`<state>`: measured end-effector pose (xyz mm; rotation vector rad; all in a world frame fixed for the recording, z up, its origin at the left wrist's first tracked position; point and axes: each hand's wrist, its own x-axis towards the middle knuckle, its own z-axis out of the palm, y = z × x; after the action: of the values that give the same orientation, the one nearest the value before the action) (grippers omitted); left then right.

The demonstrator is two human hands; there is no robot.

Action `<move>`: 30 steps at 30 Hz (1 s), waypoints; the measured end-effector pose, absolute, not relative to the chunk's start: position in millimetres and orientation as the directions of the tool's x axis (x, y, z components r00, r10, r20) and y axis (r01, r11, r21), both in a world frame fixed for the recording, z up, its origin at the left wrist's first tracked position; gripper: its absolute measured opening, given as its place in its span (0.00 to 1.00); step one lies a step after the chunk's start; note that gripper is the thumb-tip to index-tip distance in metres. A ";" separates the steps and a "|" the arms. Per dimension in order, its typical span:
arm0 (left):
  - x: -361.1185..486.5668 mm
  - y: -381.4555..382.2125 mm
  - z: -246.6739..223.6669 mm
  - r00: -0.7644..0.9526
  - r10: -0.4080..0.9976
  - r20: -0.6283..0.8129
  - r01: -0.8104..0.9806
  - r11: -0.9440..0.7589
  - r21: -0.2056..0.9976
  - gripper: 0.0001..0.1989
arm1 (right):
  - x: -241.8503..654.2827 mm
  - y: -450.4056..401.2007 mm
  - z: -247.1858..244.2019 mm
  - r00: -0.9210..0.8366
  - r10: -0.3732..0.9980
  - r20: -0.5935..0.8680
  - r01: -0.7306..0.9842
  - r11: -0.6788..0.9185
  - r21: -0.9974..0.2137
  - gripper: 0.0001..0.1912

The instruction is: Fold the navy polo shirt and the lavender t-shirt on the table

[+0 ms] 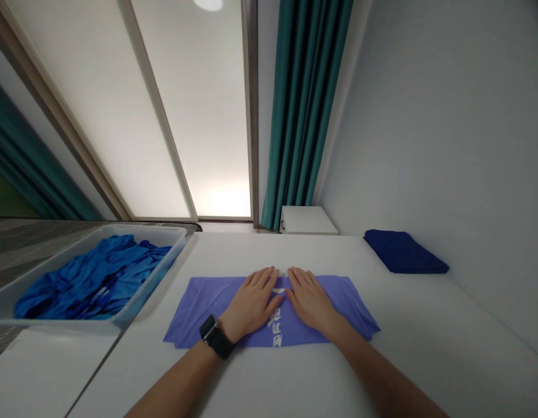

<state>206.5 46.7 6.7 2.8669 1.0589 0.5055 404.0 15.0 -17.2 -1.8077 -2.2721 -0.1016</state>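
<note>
A purple cloth [199, 313] with white lettering down its middle lies folded into a wide flat strip on the white table [278, 377]. My left hand [254, 302] rests flat on it, left of the lettering, fingers extended toward the far edge. On the other side of the lettering, my right hand [310, 297] also presses flat, fingers stretched out. The fingertips of both hands reach the cloth's far edge, with a small gap between the hands. A black watch is on my left wrist.
At the left, a white plastic bin [175, 247] holds crumpled blue clothes [107, 278]. A folded navy cloth [402, 252] lies at the back right beside the wall. Beyond the table stand a small white cabinet [308, 220] and a teal curtain [308, 110].
</note>
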 end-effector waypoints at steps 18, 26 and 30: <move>205.1 46.2 -15.8 0.749 0.603 0.273 0.595 -0.794 0.122 0.29 | 472.1 16.2 6.9 -0.089 0.942 0.324 0.985 0.133 -0.114 0.17; 217.9 31.6 -4.9 0.805 0.520 0.285 0.508 -0.853 0.121 0.29 | 517.3 -22.8 0.7 0.100 0.984 0.148 0.994 -0.093 -0.055 0.23; 220.5 30.3 -13.3 0.825 0.496 0.270 0.482 -0.868 0.121 0.29 | 513.9 -43.9 -4.7 0.129 0.988 0.082 0.992 -0.129 -0.007 0.25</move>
<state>220.5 30.3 -13.3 2.9562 0.7919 0.4572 513.9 -43.9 -4.7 -2.3152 -2.0331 -0.0873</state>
